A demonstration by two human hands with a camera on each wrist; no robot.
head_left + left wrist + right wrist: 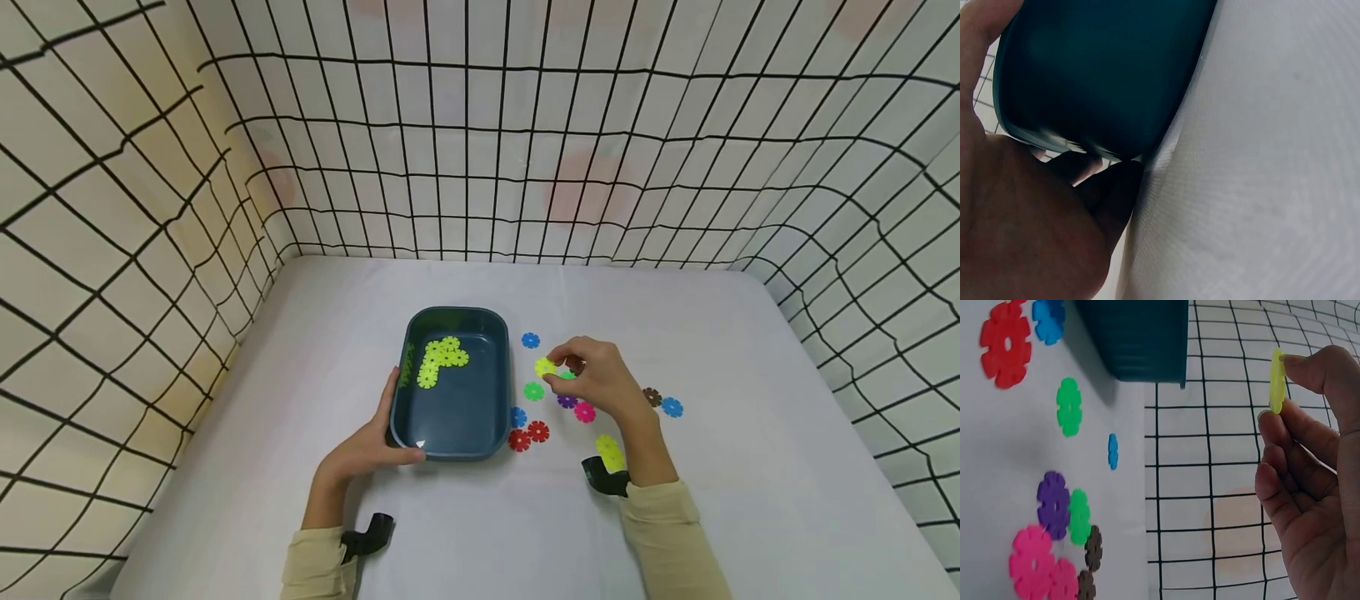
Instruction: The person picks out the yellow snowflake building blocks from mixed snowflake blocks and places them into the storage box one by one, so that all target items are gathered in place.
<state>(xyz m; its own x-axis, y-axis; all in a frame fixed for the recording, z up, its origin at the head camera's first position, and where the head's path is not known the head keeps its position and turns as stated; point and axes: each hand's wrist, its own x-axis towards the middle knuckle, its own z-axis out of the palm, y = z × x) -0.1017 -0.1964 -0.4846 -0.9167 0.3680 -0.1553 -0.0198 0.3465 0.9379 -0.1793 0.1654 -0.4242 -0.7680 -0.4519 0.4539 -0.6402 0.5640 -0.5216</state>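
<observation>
A dark teal plastic tray (450,425) stands on the white table, with several yellow flower-shaped discs (442,357) grouped in its far left part. My left hand (371,440) holds the tray's near left corner, the thumb along the near rim and the other fingers along the left side. Between thumb and index finger, my right hand (600,379) pinches one yellow flower-shaped disc (1277,381), raised above the table to the right of the tray. In the right wrist view this disc is seen edge-on.
Right of the tray lie loose discs: red (519,440), blue (530,340), green (534,392), purple (567,401) and pink (585,412). Yellow discs (611,452) lie by the right wrist. Brown (652,397) and blue ones sit farther right. Black wire mesh (465,150) borders the table.
</observation>
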